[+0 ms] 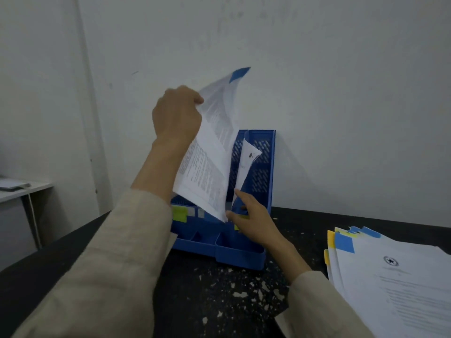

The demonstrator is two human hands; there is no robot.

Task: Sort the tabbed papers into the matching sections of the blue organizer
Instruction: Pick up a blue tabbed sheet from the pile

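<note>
left grip (177, 113) pinches blue-tabbed paper (210, 152) at its upper edge | sheet hangs long-axis steep, bottom corner just above organizer (258, 167) slots | right grip (251, 217) nearer, fingers on organizer divider, exact hold unclear | stack (390, 276) on bench (219, 301), right

Place: a plain office or workroom.
Evidence: blue organizer (253, 167) on a dark, chipped desk (219, 301); stack of tabbed papers (390, 276); bare white wall (341, 93); white side table (24, 191).
</note>
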